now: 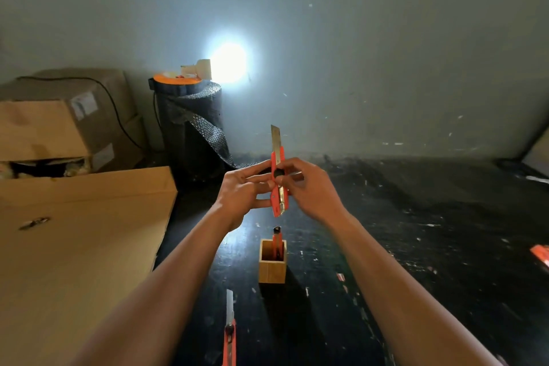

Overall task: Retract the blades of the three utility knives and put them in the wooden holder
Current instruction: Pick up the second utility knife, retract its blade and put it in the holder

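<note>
utility knife number one, an orange plastic snap-blade cutter [278,184], stands upright in the air above the dark, paint-flecked table [416,246], held between both hands. its long silver segmented blade [276,142] is out of the body and points up toward the grey wall [386,53]. the left hand [242,197] grips the orange body from the left side, fingers curled against it; the right hand [312,190] closes on it from the right, with fingertips near the black slider knob at the middle of the handle. both hands are clamped on this one knife.

below the hands, a small square wooden holder [272,264] sits upright on the table. a second orange utility knife [277,242] stands inside it, leaning toward the right wall of the box, its black end sticking up above the rim; no blade shows on it.

nearer the lower edge, a third orange utility knife [230,333] lies on the table left of the holder and well apart from it, with its silver blade extended and pointing away from the person.

a large flat brown cardboard box [77,246] fills the left side, with more stacked cardboard cartons [59,122] behind it. a roll of black bubble wrap [193,128] stands against the wall beside a bright white glare [228,61].
</note>
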The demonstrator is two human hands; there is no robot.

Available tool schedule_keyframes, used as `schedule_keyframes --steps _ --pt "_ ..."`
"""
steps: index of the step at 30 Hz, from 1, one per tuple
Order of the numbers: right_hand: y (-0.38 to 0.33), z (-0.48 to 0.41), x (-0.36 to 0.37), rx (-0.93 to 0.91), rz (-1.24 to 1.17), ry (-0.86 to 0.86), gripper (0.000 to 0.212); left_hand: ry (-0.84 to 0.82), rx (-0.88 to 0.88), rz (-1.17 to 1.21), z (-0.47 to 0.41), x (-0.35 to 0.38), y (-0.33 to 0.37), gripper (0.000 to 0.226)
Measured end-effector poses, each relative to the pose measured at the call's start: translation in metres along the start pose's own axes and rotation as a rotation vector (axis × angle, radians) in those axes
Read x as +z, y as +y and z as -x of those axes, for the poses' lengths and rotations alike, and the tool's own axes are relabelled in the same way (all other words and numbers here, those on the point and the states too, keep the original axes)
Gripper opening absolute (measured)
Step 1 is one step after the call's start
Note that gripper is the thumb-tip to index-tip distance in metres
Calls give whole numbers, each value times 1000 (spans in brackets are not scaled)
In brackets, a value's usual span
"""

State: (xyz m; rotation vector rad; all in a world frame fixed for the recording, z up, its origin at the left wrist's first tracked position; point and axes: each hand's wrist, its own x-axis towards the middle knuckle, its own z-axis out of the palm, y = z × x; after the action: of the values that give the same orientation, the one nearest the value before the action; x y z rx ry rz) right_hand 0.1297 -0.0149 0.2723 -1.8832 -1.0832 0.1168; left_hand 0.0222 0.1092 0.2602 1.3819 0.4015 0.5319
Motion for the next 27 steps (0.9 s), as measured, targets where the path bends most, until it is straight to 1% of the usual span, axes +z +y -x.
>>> schedule_keyframes --steps 4,10,16,20,25,27 --pt "0 7 6 2 -7 0 22 -8 2 4 -6 -6 5 46" --pt "3 16 10 62 -27 -6 22 -4 -9 3 -9 -7 5 46" --pt "11 28 14 100 7 -34 22 25 3 -68 -9 -2 3 46" --pt "10 34 14 105 12 -34 27 24 -5 -85 -8 0 0 46" --pt "10 33 14 120 30 -7 19 32 21 -124 -8 4 1 47" --pt "10 33 14 122 23 2 19 37 26 -136 -8 5 0 47"
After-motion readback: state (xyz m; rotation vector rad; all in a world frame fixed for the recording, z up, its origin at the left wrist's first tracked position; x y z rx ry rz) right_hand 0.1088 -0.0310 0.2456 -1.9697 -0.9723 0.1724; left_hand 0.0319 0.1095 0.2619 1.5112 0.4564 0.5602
